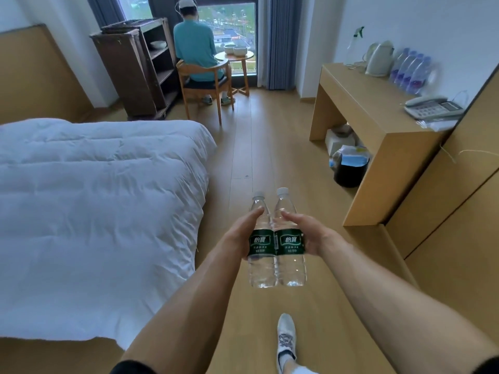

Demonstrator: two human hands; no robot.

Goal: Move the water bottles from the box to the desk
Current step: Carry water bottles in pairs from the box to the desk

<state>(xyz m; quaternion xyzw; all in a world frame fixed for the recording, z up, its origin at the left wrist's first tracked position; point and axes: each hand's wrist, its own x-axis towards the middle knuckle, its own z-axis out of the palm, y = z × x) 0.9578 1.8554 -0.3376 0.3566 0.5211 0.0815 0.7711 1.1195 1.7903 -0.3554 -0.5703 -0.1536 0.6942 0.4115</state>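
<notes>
Two clear water bottles with green labels and white caps are held upright side by side over the wooden floor. My left hand (241, 234) grips the left bottle (260, 265) around its label. My right hand (306, 233) grips the right bottle (290, 265) the same way. The two bottles touch each other. The wooden desk (359, 103) stands ahead on the right against the wall, with several purple-labelled bottles (410, 72) at its back. No box is in view.
A bed with a white duvet (94, 206) fills the left. On the desk are a kettle (379, 59), a spray bottle (353, 48) and a telephone (432, 107). A black bin (349, 171) sits under the desk. A person sits on a chair (202, 85) by the window.
</notes>
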